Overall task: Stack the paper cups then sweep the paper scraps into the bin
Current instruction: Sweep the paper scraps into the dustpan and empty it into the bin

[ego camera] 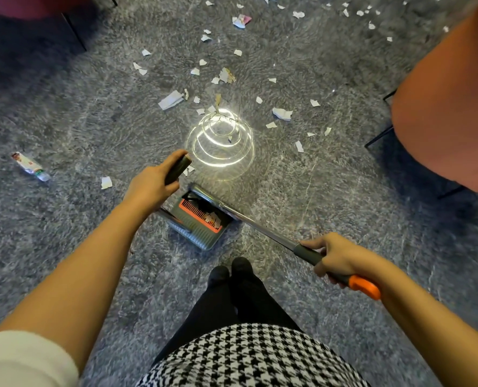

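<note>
Several white paper scraps (282,113) lie scattered over the grey marbled floor ahead of me. A grey dustpan (197,229) with an orange comb strip stands on the floor just in front of my feet, a few scraps inside it. My left hand (151,185) grips the dark top of the dustpan's handle (177,169). My right hand (335,256) grips the broom's grey and orange handle (307,252). Its metal pole (257,227) slants down to the dustpan's far edge. The broom head is hidden. No paper cups are in view.
An orange chair (444,107) with black legs stands at the right. A dark red chair (22,7) with black legs is at the top left. A crumpled plastic bottle (31,166) lies on the floor at the left. A ceiling light reflects on the floor by the dustpan.
</note>
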`<control>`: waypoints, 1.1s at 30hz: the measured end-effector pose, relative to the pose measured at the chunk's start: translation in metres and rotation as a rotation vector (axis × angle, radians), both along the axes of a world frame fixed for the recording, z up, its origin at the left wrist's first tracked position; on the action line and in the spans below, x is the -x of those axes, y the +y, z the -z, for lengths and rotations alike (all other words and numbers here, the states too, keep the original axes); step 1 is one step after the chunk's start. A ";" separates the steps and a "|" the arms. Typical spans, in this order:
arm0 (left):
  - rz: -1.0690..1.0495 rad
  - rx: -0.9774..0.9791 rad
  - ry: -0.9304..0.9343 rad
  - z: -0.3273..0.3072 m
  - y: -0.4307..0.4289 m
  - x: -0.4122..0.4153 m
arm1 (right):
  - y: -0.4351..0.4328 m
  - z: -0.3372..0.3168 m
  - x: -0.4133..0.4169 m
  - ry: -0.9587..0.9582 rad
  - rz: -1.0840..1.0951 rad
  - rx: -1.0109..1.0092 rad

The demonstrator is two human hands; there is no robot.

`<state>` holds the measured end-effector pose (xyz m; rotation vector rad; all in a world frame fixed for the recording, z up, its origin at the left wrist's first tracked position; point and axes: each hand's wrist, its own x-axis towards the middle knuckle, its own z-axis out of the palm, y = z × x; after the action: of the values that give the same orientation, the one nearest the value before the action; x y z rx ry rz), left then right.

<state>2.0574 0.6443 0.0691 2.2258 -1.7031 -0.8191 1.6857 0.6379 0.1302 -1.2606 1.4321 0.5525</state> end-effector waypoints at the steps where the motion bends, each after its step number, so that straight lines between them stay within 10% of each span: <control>1: 0.000 -0.002 0.002 -0.001 0.000 0.000 | -0.001 -0.002 0.005 -0.004 0.023 0.010; 33: -0.009 0.009 -0.032 -0.004 0.001 0.005 | 0.000 0.002 0.008 0.110 -0.255 0.002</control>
<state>2.0522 0.6457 0.0728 2.2511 -1.7061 -0.7760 1.6774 0.6381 0.1280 -1.4441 1.3696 0.8027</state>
